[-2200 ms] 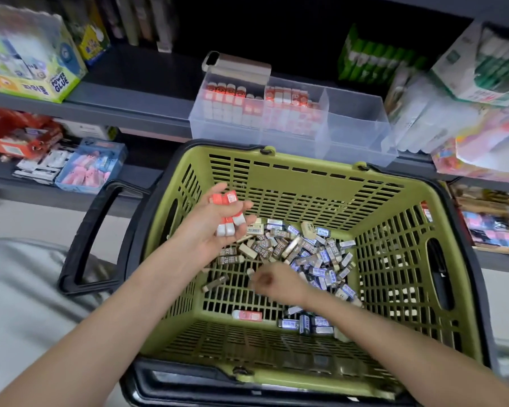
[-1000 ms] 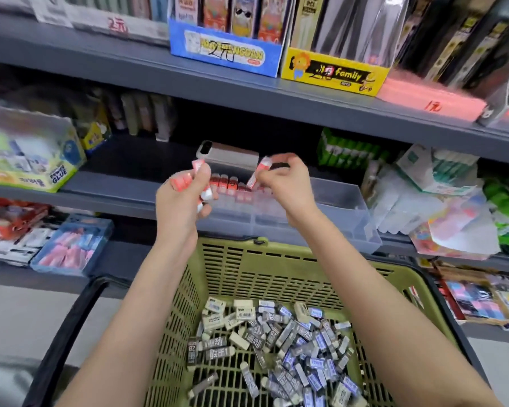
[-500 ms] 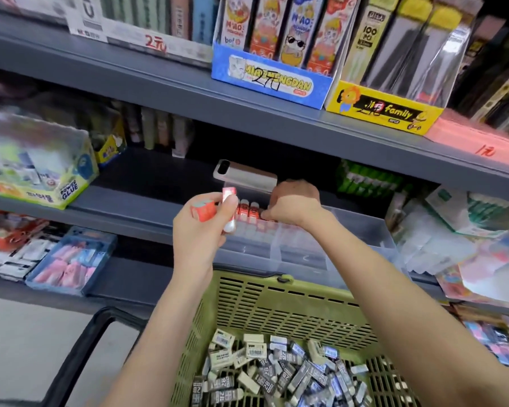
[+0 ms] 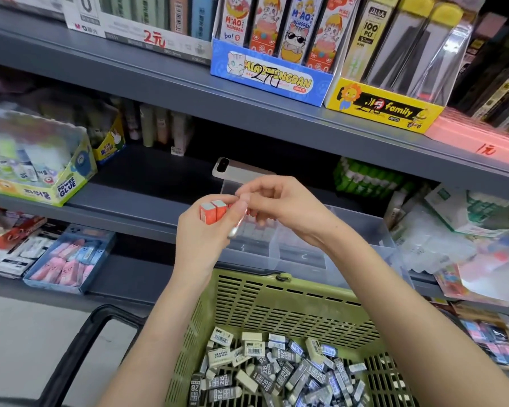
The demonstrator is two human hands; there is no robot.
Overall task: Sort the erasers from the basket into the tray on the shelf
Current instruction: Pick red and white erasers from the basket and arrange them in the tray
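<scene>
my left hand point(image 4: 200, 242) grips orange erasers point(image 4: 213, 212), ends up. right hand point(image 4: 285, 205) tight against it, fingertips pinching same bunch. both hover over left end of clear tray point(image 4: 362, 230) on shelf point(image 4: 130, 201); right sections of tray open. upper shelf point(image 4: 188, 92) close overhead. green basket point(image 4: 276, 301) rim just below tray front, holds loose erasers point(image 4: 265, 374) marked "2b". readable: "power glue" box point(image 4: 41, 174), "miao mengdan" box point(image 4: 271, 74), "family" box point(image 4: 385, 108), "100 pcs".

Bright even light; edges bowed, left side blurred, perhaps motion.
</scene>
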